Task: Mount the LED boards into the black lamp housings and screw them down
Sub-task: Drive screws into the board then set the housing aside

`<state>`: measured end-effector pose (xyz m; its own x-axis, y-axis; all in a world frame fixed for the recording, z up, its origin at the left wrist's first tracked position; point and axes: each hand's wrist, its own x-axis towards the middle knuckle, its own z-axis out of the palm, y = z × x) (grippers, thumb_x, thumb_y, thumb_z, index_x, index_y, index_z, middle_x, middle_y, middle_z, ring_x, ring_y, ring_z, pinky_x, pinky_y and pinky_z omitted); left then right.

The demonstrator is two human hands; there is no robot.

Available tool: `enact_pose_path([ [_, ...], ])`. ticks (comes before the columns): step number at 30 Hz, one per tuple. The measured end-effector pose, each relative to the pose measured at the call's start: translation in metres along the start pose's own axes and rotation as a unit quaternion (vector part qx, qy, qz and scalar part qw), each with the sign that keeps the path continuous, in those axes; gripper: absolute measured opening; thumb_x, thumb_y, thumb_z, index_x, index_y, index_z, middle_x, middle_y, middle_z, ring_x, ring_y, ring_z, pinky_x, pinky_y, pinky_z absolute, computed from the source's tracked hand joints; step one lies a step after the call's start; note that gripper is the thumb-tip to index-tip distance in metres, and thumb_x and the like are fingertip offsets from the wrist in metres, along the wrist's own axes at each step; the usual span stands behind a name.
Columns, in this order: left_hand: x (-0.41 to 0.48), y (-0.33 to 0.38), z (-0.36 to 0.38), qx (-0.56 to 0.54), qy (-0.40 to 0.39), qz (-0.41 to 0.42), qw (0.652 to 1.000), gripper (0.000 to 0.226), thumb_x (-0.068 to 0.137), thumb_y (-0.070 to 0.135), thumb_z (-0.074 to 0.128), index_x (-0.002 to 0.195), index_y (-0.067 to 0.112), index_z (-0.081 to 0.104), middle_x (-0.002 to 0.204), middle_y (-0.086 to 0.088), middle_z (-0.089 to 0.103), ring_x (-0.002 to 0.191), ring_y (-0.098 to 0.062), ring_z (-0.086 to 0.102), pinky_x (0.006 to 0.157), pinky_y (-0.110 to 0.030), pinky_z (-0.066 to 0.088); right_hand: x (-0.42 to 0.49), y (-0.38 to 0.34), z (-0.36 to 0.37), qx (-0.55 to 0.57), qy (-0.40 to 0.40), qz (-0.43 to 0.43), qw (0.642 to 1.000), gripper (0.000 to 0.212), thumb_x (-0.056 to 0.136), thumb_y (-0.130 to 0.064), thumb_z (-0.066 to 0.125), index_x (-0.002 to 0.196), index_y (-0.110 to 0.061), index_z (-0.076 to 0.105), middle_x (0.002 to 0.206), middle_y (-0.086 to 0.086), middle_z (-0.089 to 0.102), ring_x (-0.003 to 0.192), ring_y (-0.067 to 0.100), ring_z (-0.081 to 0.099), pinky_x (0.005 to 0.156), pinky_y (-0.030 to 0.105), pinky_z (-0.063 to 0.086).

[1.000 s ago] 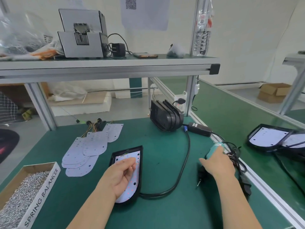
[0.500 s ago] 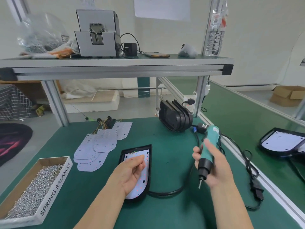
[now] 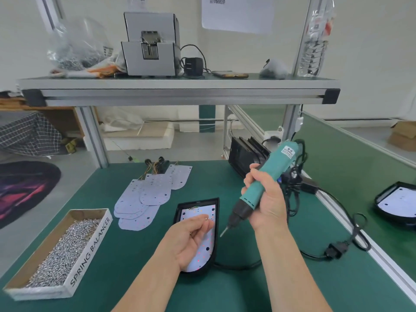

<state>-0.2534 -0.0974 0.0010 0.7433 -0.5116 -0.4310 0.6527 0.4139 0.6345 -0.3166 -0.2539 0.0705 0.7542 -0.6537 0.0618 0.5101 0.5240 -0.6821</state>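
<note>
LED board (image 3: 202,255) lies inside a black housing (image 3: 198,202) on the green table (image 3: 258,289), lower centre of the frame. The left hand (image 3: 191,237) is over it, pinching a small screw (image 3: 206,219). The right hand (image 3: 267,203) grips a tilted teal screwdriver (image 3: 267,174), its bit just right of the housing. Spare boards (image 3: 146,194) lie left of centre.

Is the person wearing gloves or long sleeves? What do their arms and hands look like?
No gloves and no sleeves in view. The left hand and right hand are bare; so are the left forearm and right forearm, down to the picture's edge. No watch or bracelet shows.
</note>
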Motion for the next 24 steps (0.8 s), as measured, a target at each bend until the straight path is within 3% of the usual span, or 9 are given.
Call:
enact_pose_path([
  [5,-0.003,0.001,-0.001,-0.003,-0.012,-0.003,1.0,0.009,0.093,-0.012,0.055,0.092,-0.014,0.064,0.072,-0.018,0.07,0.062,-0.021,0.073,0.053,-0.02,0.057,0.007,0.012,0.018,-0.064,0.125,-0.148,0.979,0.021,0.079,-0.017,0.077,0.077,-0.022,0.057,0.058,-0.006,0.054,0.054,0.008,0.049,0.053,0.018,0.042],
  [9,-0.003,0.001,-0.002,-0.002,-0.018,-0.004,1.0,0.011,0.092,-0.013,0.053,0.091,-0.013,0.064,0.074,-0.019,0.07,0.063,-0.021,0.073,0.054,-0.019,0.058,0.009,0.024,0.026,-0.109,0.155,-0.208,0.96,0.018,0.082,-0.014,0.075,0.079,-0.017,0.058,0.054,-0.009,0.055,0.051,0.006,0.051,0.051,0.016,0.044],
  [17,-0.001,0.002,-0.005,-0.019,-0.026,-0.012,0.999,0.011,0.092,-0.013,0.053,0.095,-0.013,0.064,0.076,-0.02,0.071,0.065,-0.022,0.074,0.055,-0.019,0.058,0.011,0.041,0.033,-0.131,0.159,-0.215,0.955,0.013,0.078,-0.018,0.076,0.081,-0.016,0.063,0.062,-0.002,0.058,0.053,0.009,0.053,0.051,0.018,0.045],
  [24,0.001,0.001,-0.006,-0.033,-0.023,-0.013,0.999,0.012,0.092,-0.015,0.051,0.097,-0.014,0.062,0.076,-0.022,0.07,0.064,-0.023,0.074,0.053,-0.02,0.058,0.011,0.043,0.029,-0.135,0.169,-0.211,0.953,0.013,0.079,-0.019,0.075,0.08,-0.016,0.063,0.058,-0.006,0.058,0.054,0.009,0.054,0.053,0.018,0.046],
])
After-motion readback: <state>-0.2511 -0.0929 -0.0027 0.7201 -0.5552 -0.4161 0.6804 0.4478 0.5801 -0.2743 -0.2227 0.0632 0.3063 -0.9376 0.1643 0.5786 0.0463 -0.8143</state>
